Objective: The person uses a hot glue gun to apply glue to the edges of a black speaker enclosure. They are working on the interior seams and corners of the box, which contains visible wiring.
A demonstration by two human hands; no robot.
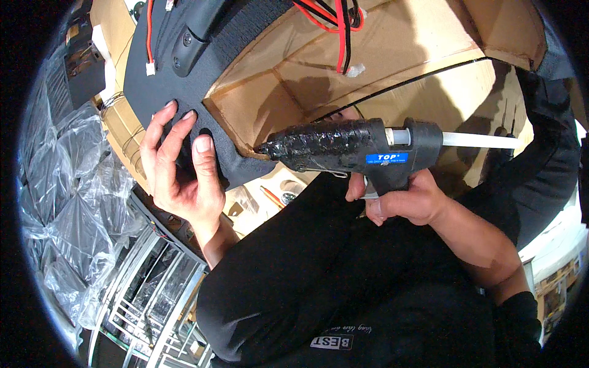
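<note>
My right hand [402,199] grips the handle of a black hot-glue gun [350,146] with a white glue stick poking out of its back. Its nozzle touches the edge where a black foam panel [184,86] meets a brown cardboard shell [368,55]. My left hand [181,165] presses flat against the black panel's lower edge, fingers spread, thumb up. Red and black wires [340,30] run over the cardboard at the top, and a red wire with a white plug [150,67] hangs over the black panel.
Clear plastic bags holding dark parts [67,184] pile up at the left. A metal wire rack [153,288] stands at the lower left. My dark-clothed lap [343,282] fills the lower middle. Small tools lie on a pale surface [270,196] under the workpiece.
</note>
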